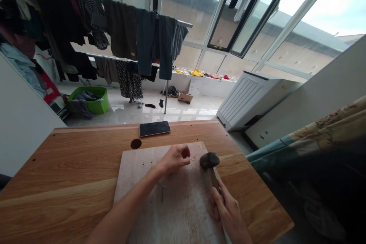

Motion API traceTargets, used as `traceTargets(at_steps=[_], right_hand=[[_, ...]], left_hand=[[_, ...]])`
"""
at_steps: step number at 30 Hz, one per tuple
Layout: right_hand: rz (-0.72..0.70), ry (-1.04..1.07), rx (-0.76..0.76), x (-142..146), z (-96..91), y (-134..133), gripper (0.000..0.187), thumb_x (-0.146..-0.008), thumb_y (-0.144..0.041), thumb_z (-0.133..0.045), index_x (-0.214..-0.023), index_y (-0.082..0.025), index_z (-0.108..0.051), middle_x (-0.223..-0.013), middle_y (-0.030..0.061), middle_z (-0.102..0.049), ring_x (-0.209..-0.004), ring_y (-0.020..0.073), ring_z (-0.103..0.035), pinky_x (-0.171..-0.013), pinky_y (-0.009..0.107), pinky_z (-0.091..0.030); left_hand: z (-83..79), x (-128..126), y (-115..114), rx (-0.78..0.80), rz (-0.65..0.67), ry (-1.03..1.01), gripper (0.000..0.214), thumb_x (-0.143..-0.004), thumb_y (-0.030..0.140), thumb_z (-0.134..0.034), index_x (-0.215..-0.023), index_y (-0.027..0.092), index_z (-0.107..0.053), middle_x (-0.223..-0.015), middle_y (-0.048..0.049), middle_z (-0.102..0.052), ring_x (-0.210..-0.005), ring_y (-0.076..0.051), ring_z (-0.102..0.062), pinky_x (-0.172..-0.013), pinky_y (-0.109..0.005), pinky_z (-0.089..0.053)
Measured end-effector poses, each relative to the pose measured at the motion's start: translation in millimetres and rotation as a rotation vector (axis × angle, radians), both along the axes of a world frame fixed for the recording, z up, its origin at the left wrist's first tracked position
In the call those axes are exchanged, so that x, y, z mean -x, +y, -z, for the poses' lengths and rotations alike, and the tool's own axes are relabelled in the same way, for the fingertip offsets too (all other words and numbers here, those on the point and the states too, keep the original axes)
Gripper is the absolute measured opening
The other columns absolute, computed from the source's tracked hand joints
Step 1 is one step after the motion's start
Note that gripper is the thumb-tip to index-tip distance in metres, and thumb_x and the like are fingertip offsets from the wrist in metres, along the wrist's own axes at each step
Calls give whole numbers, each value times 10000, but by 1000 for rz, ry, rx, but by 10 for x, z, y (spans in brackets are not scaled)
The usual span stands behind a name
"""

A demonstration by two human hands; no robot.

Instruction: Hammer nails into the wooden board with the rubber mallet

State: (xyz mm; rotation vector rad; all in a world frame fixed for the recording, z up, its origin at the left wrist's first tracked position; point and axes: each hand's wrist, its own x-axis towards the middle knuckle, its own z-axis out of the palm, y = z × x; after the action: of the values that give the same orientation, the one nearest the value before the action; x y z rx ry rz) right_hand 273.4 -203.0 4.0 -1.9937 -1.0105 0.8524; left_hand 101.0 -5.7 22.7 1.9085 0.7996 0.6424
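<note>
far beyond the hammer (pixel 209 160), tub (pixel 101 105) holds clothes (pixel 86 96).

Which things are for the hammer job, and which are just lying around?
For the job:
- hammer, gripped in the right hand
- thin nail, pinched in the left hand
- flat board, under the hands
- loose nails, on the board

Just lying around:
- phone, on the table
- green tub, with clothes in it
- cardboard box, on the floor
</note>
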Motion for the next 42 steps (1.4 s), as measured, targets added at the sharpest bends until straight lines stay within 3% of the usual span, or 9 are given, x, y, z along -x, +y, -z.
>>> traceTargets(at_steps=[4, 7, 11, 15, 19, 28, 34, 42], right_hand=[[13, 19, 4, -10, 19, -11, 720, -923, -629, -496, -1420, -109, -546, -515, -46, -528, -370, 177, -484, -350, 272, -419], [15, 31, 14, -21, 35, -23, 724, -920, -630, -507, -1430, -116, -533, -510, -51, -520, -373, 176, -483, -342, 265, -412], [8, 30, 16, -21, 26, -29, 705, -936, -616, -494, -1432, -117, -523, -496, -65, -490, -383, 171, -483, -350, 254, -415], [10, 42, 11, -3, -11, -15, 717, -922, -629, -515, -1431, -125, -530, -507, -61, -497, -398, 173, -501, -353, 255, -424], [32, 64, -1, -5, -21, -9, 759, -891, -655, -552, -1437, -129, -531, -529, -52, -524, -392, 176, -502, -337, 265, -424], [20, 158, -37, 22, -141, 57, 697, -843, -667, -602, -1299, -139, -592, -501, -76, -500, -354, 144, -460, -302, 234, -389], [46, 236, -147, 128, -247, 173, 502, -897, -619, -561, -1157, -190, -544, -555, -82, -521, -332, 103, -424, -286, 188, -342], [-16, 233, -149, 184, -402, 352, 641, -813, -654, -618, -1211, -162, -516, -606, -78, -543, -320, 89, -416, -281, 209, -369]], left_hand=[[133, 22, -8, -22, 0, -39, 209, -763, 56, -624, -933, 153, -698, -746, 11, -675, -665, -122, -620, -642, -220, -481], [138, 32, -55, -219, 2, 44, 313, -848, 45, -578, -1095, 179, -716, -922, -42, -724, -827, -166, -670, -803, -285, -522], [123, 8, -56, -487, -72, 230, 310, -928, 56, -515, -1062, 191, -760, -965, -93, -688, -952, -230, -640, -872, -364, -508], [146, 3, -35, -372, -157, 85, 227, -962, 134, -567, -1018, 216, -772, -946, -64, -720, -931, -202, -666, -868, -330, -501], [169, 19, -35, -213, -125, -48, 127, -926, 143, -646, -950, 193, -760, -931, -40, -779, -883, -180, -712, -859, -293, -502], [186, 10, 0, -247, -100, 31, 83, -875, 165, -719, -836, 212, -775, -900, -22, -791, -883, -190, -663, -852, -318, -470], [194, 1, -7, -238, -109, 62, 81, -876, 165, -715, -860, 212, -779, -886, -22, -791, -915, -203, -646, -872, -333, -453], [199, -3, 0, -241, -120, 66, 8, -848, 216, -761, -844, 212, -766, -836, -15, -764, -897, -200, -620, -850, -323, -459]])
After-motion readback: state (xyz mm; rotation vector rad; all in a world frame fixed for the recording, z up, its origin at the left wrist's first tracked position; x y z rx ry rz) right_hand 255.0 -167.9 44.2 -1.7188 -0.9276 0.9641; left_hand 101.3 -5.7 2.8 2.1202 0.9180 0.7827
